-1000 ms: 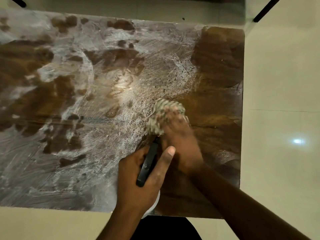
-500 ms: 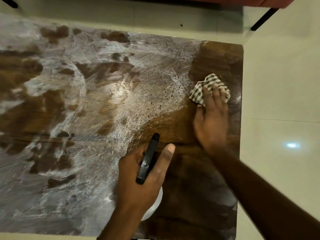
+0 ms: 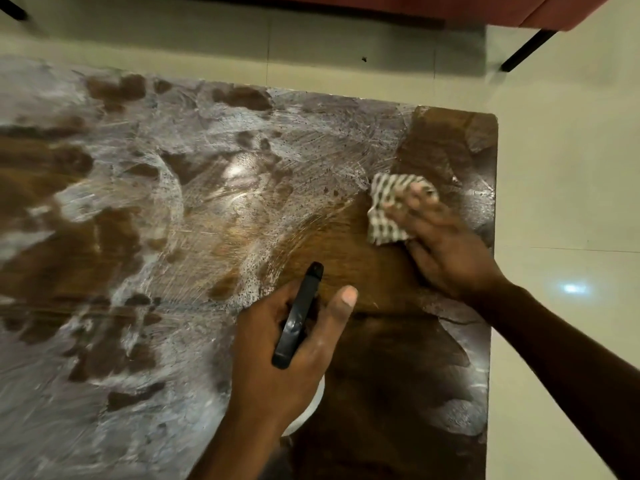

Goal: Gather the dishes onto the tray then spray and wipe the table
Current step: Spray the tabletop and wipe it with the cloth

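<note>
Head view, looking down on the right end of a brown wooden table (image 3: 374, 368).

- Left hand (image 3: 266, 382): curled round a white spray bottle with a black trigger head (image 3: 299, 317), thumb raised beside the head. The bottle is held above the near part of the table. Only a sliver of its white body shows under the palm.
- Right hand (image 3: 446, 251): fingers lie fairly straight on top of a crumpled green-and-white checked cloth (image 3: 384, 206) and press it flat to the wood, with no curl round it visible (fingertips blurred, so the thumb's contact cannot be told).
- The cloth sits near the table's right edge, toward the far corner, well apart from the bottle.
- Whitish smeared film (image 3: 114, 202) covers most of the tabletop to the left, broken by brown patches. The strip under and in front of the hands is darker, bare wood.
- Pale tiled floor (image 3: 561, 168) runs along the right and far sides. One black slanted furniture leg (image 3: 526, 51) stands at upper right.
</note>
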Demonstrator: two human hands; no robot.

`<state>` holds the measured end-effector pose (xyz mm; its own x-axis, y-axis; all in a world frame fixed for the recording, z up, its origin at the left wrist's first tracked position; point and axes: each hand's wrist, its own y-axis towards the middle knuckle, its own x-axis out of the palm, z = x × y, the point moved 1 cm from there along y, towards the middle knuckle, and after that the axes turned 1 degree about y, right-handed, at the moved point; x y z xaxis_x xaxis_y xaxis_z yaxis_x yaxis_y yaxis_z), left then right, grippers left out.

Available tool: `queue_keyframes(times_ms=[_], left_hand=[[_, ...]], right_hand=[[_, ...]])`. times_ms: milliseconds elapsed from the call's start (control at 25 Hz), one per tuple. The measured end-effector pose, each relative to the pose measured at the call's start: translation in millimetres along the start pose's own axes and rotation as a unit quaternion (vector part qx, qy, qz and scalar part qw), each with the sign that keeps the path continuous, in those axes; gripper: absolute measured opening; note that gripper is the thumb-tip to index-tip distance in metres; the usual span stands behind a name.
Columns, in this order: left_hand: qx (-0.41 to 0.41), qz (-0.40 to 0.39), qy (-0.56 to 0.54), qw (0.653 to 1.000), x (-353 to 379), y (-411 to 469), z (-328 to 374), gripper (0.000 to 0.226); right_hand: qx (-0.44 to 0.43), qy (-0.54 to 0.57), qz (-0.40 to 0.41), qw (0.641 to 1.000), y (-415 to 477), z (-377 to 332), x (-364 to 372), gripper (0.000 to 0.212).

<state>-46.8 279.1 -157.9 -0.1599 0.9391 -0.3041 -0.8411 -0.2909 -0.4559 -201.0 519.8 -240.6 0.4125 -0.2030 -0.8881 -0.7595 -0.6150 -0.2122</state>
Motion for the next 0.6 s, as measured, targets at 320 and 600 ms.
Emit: queue_keyframes(times_ms=[320,600], left_hand=[[0.067,-0.014,0.020,0.997,-2.6,40.5,22.5,0.054],[0.039,-0.031,-0.013,0.999,-12.8,55.0,22.3,0.051]], right_hand=[[0.069,0.116,0.018,0.991,45.9,-110.0,49.9,0.063],[0.028,-0.023,0.021,0.999,40.7,9.4,-10.5,0.060]])
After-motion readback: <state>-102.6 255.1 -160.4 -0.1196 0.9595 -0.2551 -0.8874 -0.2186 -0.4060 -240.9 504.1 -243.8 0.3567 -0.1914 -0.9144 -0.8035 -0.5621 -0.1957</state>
